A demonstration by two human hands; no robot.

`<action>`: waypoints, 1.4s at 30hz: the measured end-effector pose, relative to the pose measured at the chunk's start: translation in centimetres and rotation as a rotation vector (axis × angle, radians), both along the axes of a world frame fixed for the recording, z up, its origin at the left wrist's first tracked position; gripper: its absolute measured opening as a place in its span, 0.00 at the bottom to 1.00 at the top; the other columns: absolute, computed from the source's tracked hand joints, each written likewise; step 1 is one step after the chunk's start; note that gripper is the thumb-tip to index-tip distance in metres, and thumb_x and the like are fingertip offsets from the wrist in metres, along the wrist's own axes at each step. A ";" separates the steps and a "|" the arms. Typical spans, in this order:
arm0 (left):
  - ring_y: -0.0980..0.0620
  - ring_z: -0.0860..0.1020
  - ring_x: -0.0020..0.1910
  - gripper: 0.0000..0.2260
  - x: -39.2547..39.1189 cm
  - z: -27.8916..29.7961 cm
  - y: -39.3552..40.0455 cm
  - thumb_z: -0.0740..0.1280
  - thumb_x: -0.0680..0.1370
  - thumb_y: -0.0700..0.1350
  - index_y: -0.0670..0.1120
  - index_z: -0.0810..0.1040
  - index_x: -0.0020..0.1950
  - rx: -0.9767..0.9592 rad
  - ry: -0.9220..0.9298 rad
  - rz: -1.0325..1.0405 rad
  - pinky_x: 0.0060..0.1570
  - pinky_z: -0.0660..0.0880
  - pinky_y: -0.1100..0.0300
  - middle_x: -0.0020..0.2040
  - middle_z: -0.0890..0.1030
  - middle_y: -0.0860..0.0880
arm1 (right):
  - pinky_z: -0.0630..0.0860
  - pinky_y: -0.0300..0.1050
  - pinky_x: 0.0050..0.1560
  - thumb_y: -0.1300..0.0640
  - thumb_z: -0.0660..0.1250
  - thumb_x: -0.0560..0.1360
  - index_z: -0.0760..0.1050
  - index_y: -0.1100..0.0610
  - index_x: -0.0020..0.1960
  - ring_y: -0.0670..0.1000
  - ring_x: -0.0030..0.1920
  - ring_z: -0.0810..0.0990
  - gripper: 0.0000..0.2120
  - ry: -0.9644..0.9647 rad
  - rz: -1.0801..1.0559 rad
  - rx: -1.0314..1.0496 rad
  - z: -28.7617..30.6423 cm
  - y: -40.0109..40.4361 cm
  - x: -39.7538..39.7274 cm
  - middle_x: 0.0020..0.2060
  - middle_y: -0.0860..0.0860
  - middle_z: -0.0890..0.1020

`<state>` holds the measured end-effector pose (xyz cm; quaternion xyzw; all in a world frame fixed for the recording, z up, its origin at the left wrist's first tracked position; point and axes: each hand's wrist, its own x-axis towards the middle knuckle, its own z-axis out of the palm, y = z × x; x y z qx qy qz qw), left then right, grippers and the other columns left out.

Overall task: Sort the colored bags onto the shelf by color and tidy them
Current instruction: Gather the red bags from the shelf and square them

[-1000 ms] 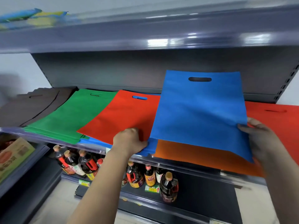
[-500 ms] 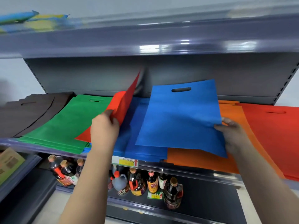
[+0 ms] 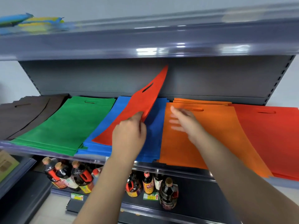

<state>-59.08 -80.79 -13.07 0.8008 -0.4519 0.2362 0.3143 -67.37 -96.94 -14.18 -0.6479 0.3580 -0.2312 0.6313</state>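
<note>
Grey metal shop shelving against a pale wall, with a middle shelf (image 3: 53,153) covered in flat piles of bags. Over the blue pile (image 3: 155,126), a single red bag (image 3: 142,107) tilted up on edge, long axis running from its lower corner near the shelf's front left up and back to the right, handle slot at the raised end, top corner reaching up against the grey back panel (image 3: 97,78). Pinched at its right edge by the left hand (image 3: 129,135), fingers curled round the fabric. To the right, the right hand (image 3: 182,120) blurred, fingers spread and fairly straight over the orange pile (image 3: 202,135), holding nothing; touching it or just above, cannot tell. Further right, a red pile (image 3: 271,139); left of the blue, a green pile (image 3: 68,123), then a dark brown pile (image 3: 24,113) at the far left. All piles lying handle-end toward the back. On the top shelf, blurred blue and yellow packets (image 3: 32,21). Below, dark sauce bottles (image 3: 77,177) with price tags along the rail.
</note>
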 end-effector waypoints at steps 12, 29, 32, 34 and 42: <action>0.56 0.81 0.47 0.09 -12.1 -2.5 -10.6 0.66 0.76 0.40 0.43 0.83 0.54 0.101 0.461 -0.547 0.53 0.73 0.63 0.47 0.85 0.48 | 0.71 0.34 0.28 0.71 0.59 0.74 0.73 0.54 0.50 0.47 0.31 0.71 0.14 0.143 -0.057 -0.179 -0.4 -7.1 -14.4 0.33 0.50 0.73; 0.50 0.74 0.62 0.15 -23.4 -6.0 -22.7 0.65 0.77 0.45 0.47 0.76 0.64 0.394 0.440 -0.305 0.62 0.68 0.59 0.62 0.78 0.49 | 0.74 0.43 0.36 0.69 0.59 0.74 0.77 0.62 0.57 0.51 0.35 0.77 0.14 0.183 -0.385 -0.216 -2.4 -21.0 -35.4 0.37 0.54 0.80; 0.51 0.73 0.63 0.16 -24.9 -6.2 -23.5 0.64 0.78 0.48 0.48 0.75 0.65 0.437 0.381 -0.302 0.63 0.67 0.59 0.64 0.77 0.51 | 0.79 0.51 0.49 0.66 0.61 0.76 0.76 0.61 0.61 0.57 0.46 0.81 0.14 0.248 -0.386 -0.203 -3.0 -22.4 -37.3 0.48 0.58 0.82; 0.52 0.73 0.63 0.16 -25.7 -6.2 -23.9 0.64 0.78 0.49 0.48 0.74 0.66 0.454 0.365 -0.306 0.63 0.67 0.60 0.64 0.76 0.51 | 0.79 0.50 0.49 0.65 0.61 0.77 0.76 0.61 0.59 0.56 0.46 0.81 0.13 0.268 -0.386 -0.183 -3.3 -22.9 -38.1 0.49 0.57 0.82; 0.50 0.68 0.68 0.20 -27.9 -6.4 -25.3 0.59 0.80 0.54 0.46 0.71 0.69 0.655 0.213 -0.277 0.65 0.65 0.56 0.68 0.72 0.49 | 0.72 0.50 0.56 0.57 0.65 0.77 0.74 0.57 0.63 0.52 0.54 0.75 0.15 0.353 -0.318 -0.170 -4.9 -23.9 -39.1 0.58 0.54 0.77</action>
